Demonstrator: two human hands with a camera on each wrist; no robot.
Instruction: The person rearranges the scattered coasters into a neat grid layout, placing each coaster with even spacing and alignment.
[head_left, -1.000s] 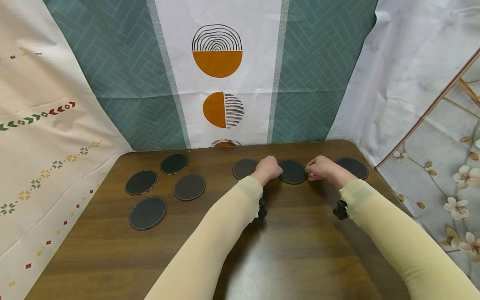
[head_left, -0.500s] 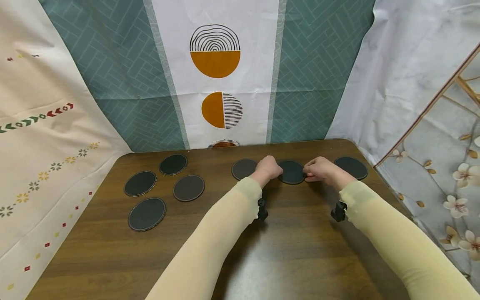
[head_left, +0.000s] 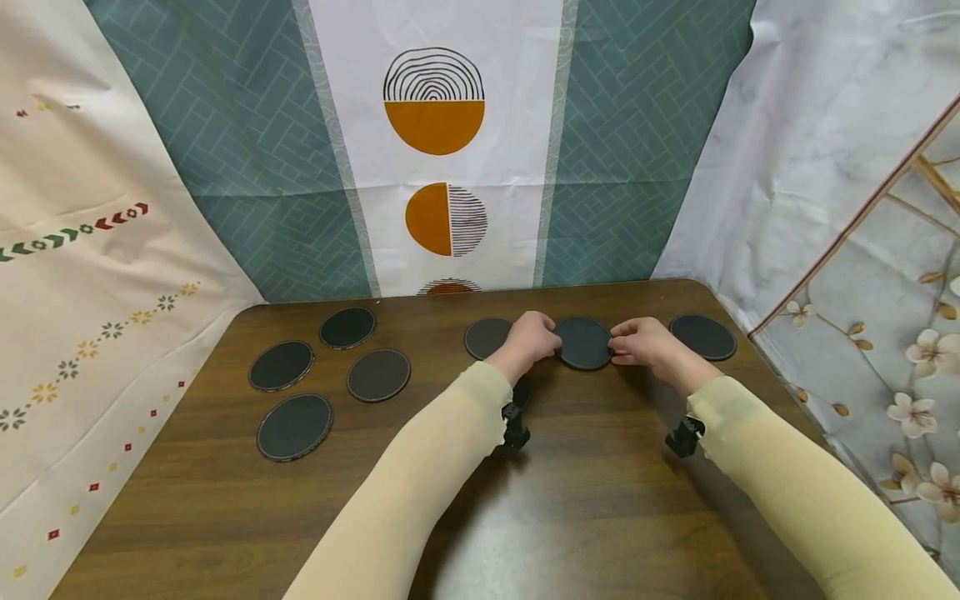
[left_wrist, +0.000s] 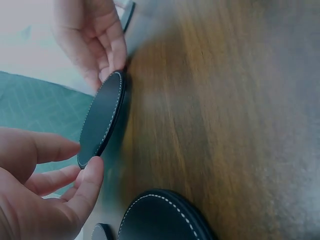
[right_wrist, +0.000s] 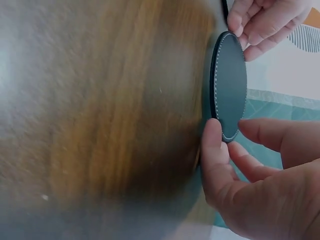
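Observation:
A round black coaster with pale stitching round its edge is between my two hands toward the back of the table. My left hand pinches its left edge with thumb and fingertips, as the left wrist view shows on the stitched coaster. On the opposite edge, the thumb and fingers of my right hand grip it too. In the right wrist view a dark band of shadow runs beside the coaster. Another coaster lies partly hidden under my left wrist.
A dark grey coaster lies just left of my left hand, and one more coaster sits at the back right. Several others, such as this coaster, are grouped on the left of the wooden table. Patterned cloths hang behind and at both sides.
The coaster between my hands shows slightly larger and higher than before. My left hand has shifted a little left, and the right-hand fingers have moved onto the coaster's edge.

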